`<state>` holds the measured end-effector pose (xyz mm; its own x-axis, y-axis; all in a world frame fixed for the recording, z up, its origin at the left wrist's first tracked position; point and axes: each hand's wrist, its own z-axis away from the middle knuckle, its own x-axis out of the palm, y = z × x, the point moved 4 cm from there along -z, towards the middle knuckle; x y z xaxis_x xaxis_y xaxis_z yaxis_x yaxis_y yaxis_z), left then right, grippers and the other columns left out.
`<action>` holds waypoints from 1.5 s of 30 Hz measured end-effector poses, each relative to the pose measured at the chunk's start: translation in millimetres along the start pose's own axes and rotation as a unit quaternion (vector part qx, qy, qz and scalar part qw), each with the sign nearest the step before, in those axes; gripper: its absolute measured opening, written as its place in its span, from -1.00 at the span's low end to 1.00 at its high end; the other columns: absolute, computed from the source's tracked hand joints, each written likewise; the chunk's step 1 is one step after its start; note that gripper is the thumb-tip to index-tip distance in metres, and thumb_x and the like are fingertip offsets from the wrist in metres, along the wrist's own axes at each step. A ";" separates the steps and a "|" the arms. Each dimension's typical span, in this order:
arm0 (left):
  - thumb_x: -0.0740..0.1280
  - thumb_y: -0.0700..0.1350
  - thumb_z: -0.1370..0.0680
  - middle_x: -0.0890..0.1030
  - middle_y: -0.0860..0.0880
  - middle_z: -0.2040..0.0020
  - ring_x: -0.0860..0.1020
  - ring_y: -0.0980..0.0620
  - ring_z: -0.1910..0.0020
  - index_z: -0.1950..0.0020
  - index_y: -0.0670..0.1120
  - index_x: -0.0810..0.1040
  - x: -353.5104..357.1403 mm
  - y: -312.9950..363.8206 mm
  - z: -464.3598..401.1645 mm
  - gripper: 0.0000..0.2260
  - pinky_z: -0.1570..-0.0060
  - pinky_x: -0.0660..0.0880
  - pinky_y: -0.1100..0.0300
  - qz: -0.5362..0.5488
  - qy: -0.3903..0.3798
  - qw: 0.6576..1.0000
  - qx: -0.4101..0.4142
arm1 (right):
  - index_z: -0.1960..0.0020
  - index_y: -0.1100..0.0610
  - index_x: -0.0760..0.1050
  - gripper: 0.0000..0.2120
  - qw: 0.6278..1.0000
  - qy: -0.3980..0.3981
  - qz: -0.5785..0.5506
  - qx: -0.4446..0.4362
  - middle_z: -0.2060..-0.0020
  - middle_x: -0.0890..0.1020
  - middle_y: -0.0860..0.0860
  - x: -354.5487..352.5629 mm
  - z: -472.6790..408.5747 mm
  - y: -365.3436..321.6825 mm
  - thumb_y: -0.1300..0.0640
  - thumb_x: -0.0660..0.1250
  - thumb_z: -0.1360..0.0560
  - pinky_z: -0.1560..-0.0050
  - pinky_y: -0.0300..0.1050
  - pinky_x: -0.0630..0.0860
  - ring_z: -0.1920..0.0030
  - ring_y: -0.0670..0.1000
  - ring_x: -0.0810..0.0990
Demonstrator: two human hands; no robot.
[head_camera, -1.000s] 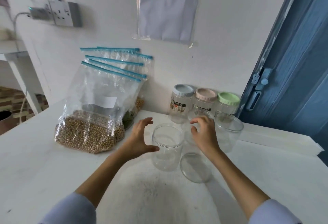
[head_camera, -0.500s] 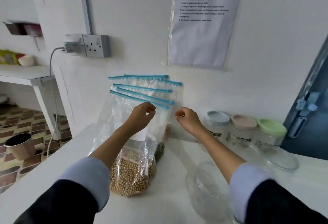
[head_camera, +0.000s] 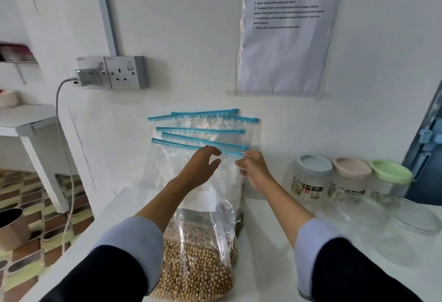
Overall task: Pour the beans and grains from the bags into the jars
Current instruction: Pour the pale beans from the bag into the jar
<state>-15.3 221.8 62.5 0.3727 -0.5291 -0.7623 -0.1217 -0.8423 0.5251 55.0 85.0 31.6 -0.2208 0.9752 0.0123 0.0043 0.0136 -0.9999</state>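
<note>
Bags: five clear plastic zip bags with blue seal strips lean in a stack against the white wall at 12 o'clock on the white table (head_camera: 270, 225). The front bag of tan round beans (head_camera: 198, 249) stands upright nearest me, its beans settled in the lower half, a white label patch at mid-height.

Hands: my left hand (head_camera: 203, 167) is at the front bag's top, just below its blue seal strip (head_camera: 186, 145), fingers and thumb curved in a loose, unclosed reach; I cannot tell whether they touch the plastic. My right hand (head_camera: 254, 169) is at the strip's right end, at 1 o'clock from the left hand, fingertips pinching the bag's upper corner.

Jars: three clear lidded plastic jars stand in a row against the wall at 2 o'clock: grey-blue lid (head_camera: 312, 178), pink lid (head_camera: 350, 178), green lid (head_camera: 388, 180). Clear open jars (head_camera: 373, 227), blurred, sit in front of them at 3 o'clock.

Wall: laminated printed instruction sheet (head_camera: 287, 31) at 12 o'clock; grey double socket (head_camera: 125, 73) with white charger (head_camera: 87, 78) plugged in at 10 o'clock.
</note>
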 end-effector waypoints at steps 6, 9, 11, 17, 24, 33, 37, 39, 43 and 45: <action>0.21 -0.15 -0.62 0.48 -0.09 -0.34 0.42 -0.08 -0.29 -0.34 -0.12 0.45 -11.8 23.5 -29.1 -0.72 -0.36 0.30 0.07 -0.020 0.014 0.999 0.037 | -0.04 0.20 0.50 -0.92 0.998 0.034 -0.022 -0.040 0.24 0.59 0.03 6.2 6.8 -19.4 0.25 0.25 -0.58 0.33 -0.32 0.41 0.34 -0.08 0.47; 0.18 -0.15 -0.64 0.54 -0.08 -0.29 0.48 -0.07 -0.24 -0.30 -0.13 0.51 -18.2 42.6 -37.6 -0.73 -0.38 0.27 0.00 -0.013 0.007 0.998 0.064 | 0.22 0.15 0.51 -0.80 0.990 0.042 0.041 -0.131 0.38 0.57 0.01 10.3 16.5 -39.5 0.24 0.26 -0.58 0.39 -0.37 0.39 0.43 -0.11 0.46; 0.20 -0.21 -0.61 0.61 -0.13 -0.13 0.55 -0.10 -0.10 -0.16 -0.18 0.59 -22.6 53.3 -38.3 -0.78 -0.22 0.42 0.05 0.009 0.014 0.997 0.076 | 0.29 0.16 0.47 -0.75 0.985 0.030 0.060 -0.158 0.45 0.53 0.00 14.3 24.0 -49.2 0.28 0.26 -0.56 0.39 -0.32 0.39 0.51 -0.14 0.43; 0.39 -0.20 -0.51 0.62 -0.06 0.19 0.52 0.07 0.21 0.09 -0.22 0.64 -44.2 61.4 -29.9 -0.91 0.15 0.44 0.29 0.084 0.049 0.990 0.098 | 0.25 0.17 0.48 -0.79 0.982 -0.008 0.038 -0.186 0.40 0.52 0.06 10.7 42.7 -64.2 0.34 0.28 -0.54 0.25 -0.25 0.48 0.40 -0.08 0.47; 0.43 -0.20 -0.48 0.58 -0.07 0.21 0.48 0.06 0.24 0.11 -0.24 0.62 -70.1 27.5 -16.2 -0.89 0.31 0.34 0.52 0.037 0.057 0.995 0.066 | 0.27 0.19 0.41 -0.75 0.988 -0.014 -0.034 -0.149 0.35 0.52 0.07 -10.8 52.8 -63.5 0.42 0.23 -0.53 0.26 -0.32 0.49 0.36 -0.05 0.47; 0.38 -0.13 -0.53 0.63 -0.18 0.07 0.52 -0.14 0.07 0.04 -0.20 0.62 -128.3 -68.0 8.8 -0.86 0.03 0.45 0.04 -0.128 0.117 0.983 -0.059 | 0.29 0.15 0.44 -0.73 0.992 -0.001 -0.038 -0.120 0.34 0.53 0.06 -30.8 54.3 -54.6 0.38 0.25 -0.54 0.13 -0.18 0.47 0.31 -0.02 0.50; 0.28 -0.15 -0.59 0.61 -0.14 0.04 0.49 -0.13 0.03 -0.06 -0.17 0.61 -141.0 -73.7 15.0 -0.84 0.09 0.40 0.05 -0.262 0.124 0.956 -0.052 | 0.28 0.16 0.42 -0.73 0.992 0.000 -0.038 -0.124 0.33 0.52 0.08 -20.0 59.7 -57.1 0.39 0.23 -0.55 0.28 -0.29 0.43 0.34 -0.04 0.46; 0.29 -0.19 -0.58 0.57 -0.16 0.00 0.47 -0.14 0.00 -0.08 -0.19 0.59 -143.7 -70.3 14.9 -0.86 0.05 0.44 0.00 -0.269 0.139 0.951 -0.054 | 0.28 0.16 0.41 -0.73 0.990 0.002 -0.058 -0.127 0.35 0.51 0.07 -14.2 62.7 -60.6 0.40 0.21 -0.55 0.27 -0.25 0.42 0.36 -0.03 0.44; 0.36 -0.11 -0.54 0.45 -0.22 -0.17 0.44 -0.19 -0.14 -0.23 -0.25 0.40 -144.6 -62.2 17.3 -0.65 -0.09 0.49 -0.11 -0.195 0.178 0.955 -0.138 | 0.25 0.16 0.44 -0.76 0.984 -0.043 -0.127 -0.113 0.34 0.64 0.06 -7.1 71.0 -67.9 0.37 0.19 -0.54 0.16 -0.11 0.53 0.29 0.02 0.61; 0.22 0.03 -0.61 0.50 -0.23 -0.09 0.53 -0.19 0.00 -0.19 -0.28 0.38 -143.0 -50.6 27.4 -0.63 0.07 0.56 -0.03 -0.074 0.184 0.954 -0.224 | 0.19 0.18 0.44 -0.80 0.974 -0.095 -0.187 -0.083 0.24 0.69 0.13 2.3 79.2 -71.2 0.35 0.15 -0.55 0.24 -0.11 0.58 0.26 0.11 0.67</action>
<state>-87.7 337.3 134.6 0.6634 -0.2656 -0.6996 0.3323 -0.7331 0.5935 -23.0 68.8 102.2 -0.4130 0.8371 0.3587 0.0436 0.4116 -0.9103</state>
